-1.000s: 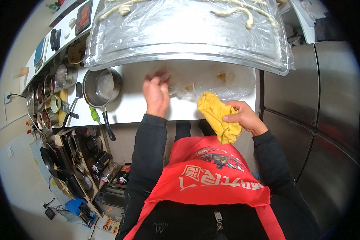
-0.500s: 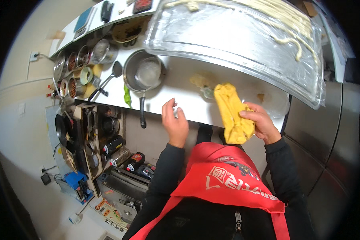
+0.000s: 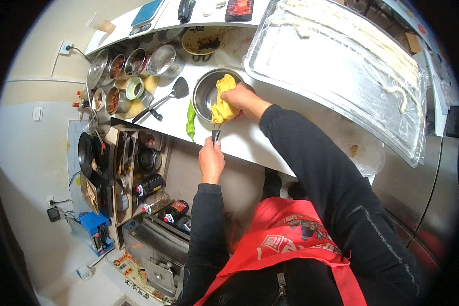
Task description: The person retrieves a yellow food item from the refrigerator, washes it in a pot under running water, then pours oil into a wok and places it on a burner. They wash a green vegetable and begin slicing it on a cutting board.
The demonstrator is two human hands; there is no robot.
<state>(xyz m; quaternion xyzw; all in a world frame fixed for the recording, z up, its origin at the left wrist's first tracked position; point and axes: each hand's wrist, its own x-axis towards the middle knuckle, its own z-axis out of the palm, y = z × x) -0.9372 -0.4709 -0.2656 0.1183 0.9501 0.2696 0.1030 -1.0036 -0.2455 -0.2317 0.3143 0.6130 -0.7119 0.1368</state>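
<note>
A steel saucepan (image 3: 201, 104) with a black handle sits near the front edge of the white counter. My left hand (image 3: 211, 161) is closed round the end of its handle. In my right hand (image 3: 240, 98) is a bunched yellow cloth (image 3: 222, 108), held over and partly inside the pan. The cloth and my fingers hide part of the pan's inside. Just left of the pan lies a long green pepper (image 3: 190, 121), and further left a black spatula (image 3: 177, 88).
Several steel pots and bowls of ingredients (image 3: 118, 101) crowd the left end of the counter (image 3: 255, 133). A large tray (image 3: 311, 56) under plastic film, with dough strips, stands at the right. A shelf (image 3: 121, 178) with pans and bottles is below left.
My right hand has carried the yellow cloth leftward to the saucepan. My left hand, empty before, has taken hold of the pan's handle. The view has shifted somewhat.
</note>
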